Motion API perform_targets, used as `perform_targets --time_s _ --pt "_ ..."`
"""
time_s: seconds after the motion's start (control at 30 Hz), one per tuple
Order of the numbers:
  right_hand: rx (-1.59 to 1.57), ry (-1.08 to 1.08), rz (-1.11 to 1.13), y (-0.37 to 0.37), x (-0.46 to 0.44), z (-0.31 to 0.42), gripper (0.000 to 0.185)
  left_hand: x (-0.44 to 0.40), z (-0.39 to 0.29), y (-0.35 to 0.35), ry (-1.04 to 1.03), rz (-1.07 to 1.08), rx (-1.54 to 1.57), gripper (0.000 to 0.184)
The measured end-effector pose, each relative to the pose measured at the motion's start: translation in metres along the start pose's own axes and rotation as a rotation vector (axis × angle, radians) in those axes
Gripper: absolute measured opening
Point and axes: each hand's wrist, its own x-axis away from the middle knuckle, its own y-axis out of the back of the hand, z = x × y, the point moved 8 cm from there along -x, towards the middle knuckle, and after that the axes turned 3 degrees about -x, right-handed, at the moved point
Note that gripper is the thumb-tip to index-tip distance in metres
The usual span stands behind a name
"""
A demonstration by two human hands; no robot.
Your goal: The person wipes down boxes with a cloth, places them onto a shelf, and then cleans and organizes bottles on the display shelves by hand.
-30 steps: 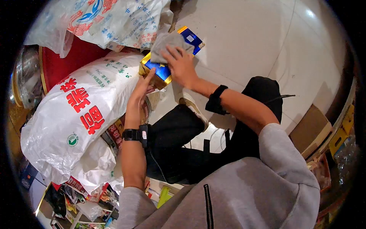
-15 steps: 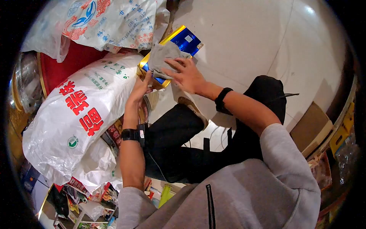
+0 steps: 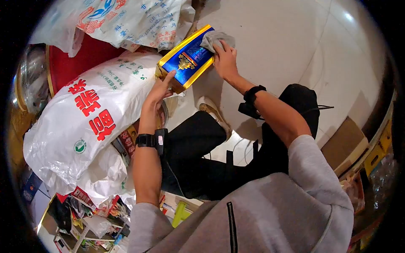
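Holding one box (image 3: 187, 59) and one cloth (image 3: 213, 39) are two bare hands (image 3: 158, 91) (image 3: 226, 63).

Moderate, warmish indoor light. Small white glare on glossy beige tile floor (image 3: 274, 50), upper right; soft shadow between legs of my black fabric trousers (image 3: 194, 141), folds mostly lost in dark. Sheen on crumpled white plastic sack with red characters (image 3: 69, 126). Fine print on shiny blue-and-gold rectangular box (image 3: 185, 63) too small to read. Edges bowed, corners black.
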Motion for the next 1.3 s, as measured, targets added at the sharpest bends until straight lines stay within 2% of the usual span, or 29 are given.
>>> perform_targets --time_s 0.1,0.17,0.27,0.43,0.5,0.63,0.73,0.8,1.1,1.23,1.3 --pt "0.012 0.028 0.039 -0.005 0.004 0.027 0.05 0.0 0.003 0.003 0.023 -0.049 0.026 0.092" --pt "-0.043 0.132 0.2 -0.012 0.015 0.07 0.053 -0.005 0.004 0.003 0.035 -0.035 0.018 0.09" --pt "-0.156 0.246 0.305 -0.005 0.021 0.119 0.054 -0.007 0.011 0.004 0.014 -0.027 0.005 0.091" --pt "-0.109 0.3 0.327 -0.011 0.015 0.128 0.057 -0.006 0.01 0.003 -0.034 0.0 -0.048 0.092" --pt "-0.064 0.329 0.337 -0.01 0.012 0.132 0.062 -0.001 0.007 0.003 -0.056 -0.047 -0.03 0.07" --pt "-0.093 0.283 0.428 -0.007 0.011 0.139 0.064 -0.01 0.015 0.003 -0.056 0.101 0.051 0.067" --pt "-0.111 0.333 0.44 -0.005 0.009 0.142 0.062 -0.004 0.016 0.006 -0.048 0.094 0.156 0.068" --pt "-0.133 0.38 0.457 -0.001 0.011 0.141 0.059 0.0 0.014 0.003 -0.019 0.13 0.165 0.093" --pt "-0.174 0.53 0.544 0.02 0.016 0.13 0.046 -0.005 0.008 0.002 0.004 0.057 0.1 0.101" --pt "-0.191 0.516 0.629 0.02 0.018 0.124 0.041 0.001 0.003 0.0 0.023 0.021 0.112 0.102" --pt "-0.205 0.543 0.622 0.022 0.021 0.125 0.04 0.001 0.003 0.003 0.017 -0.064 0.102 0.098"
